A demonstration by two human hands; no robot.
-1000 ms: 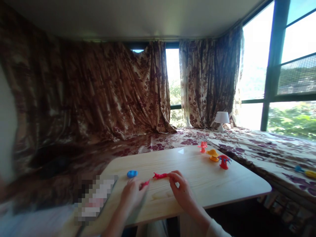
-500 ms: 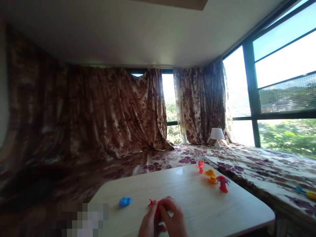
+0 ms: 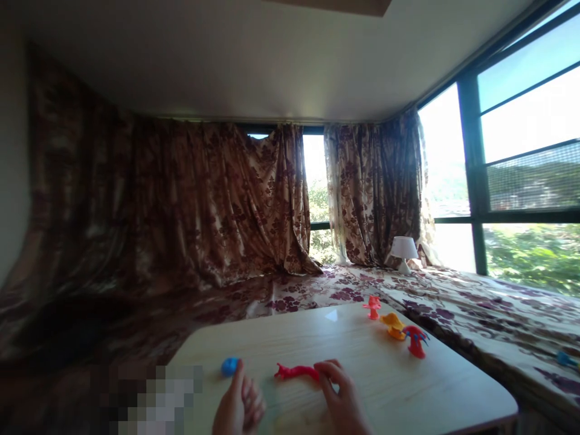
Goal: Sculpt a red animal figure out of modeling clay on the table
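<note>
One red clay strip (image 3: 296, 372) pinched in my right hand (image 3: 338, 386), my left hand (image 3: 242, 400) loosely curled, contents unclear, near one blue lump (image 3: 229, 366).

The surface (image 3: 254, 341) looks like pale wood or wood-effect board, streaked with fine grain, smooth, with a soft sheen and 1 bright reflection. On it, the red strip (image 3: 296, 371) looks soft and clay-like, its skin uneven and faintly shiny; the blue lump (image 3: 229, 367) seems similar. The 3 figures (image 3: 393, 326) at the surface's far right corner look moulded, like clay or plastic. Beyond the surface, the curtains (image 3: 222, 205) are creased, patterned cloth with a satiny sheen.
</note>
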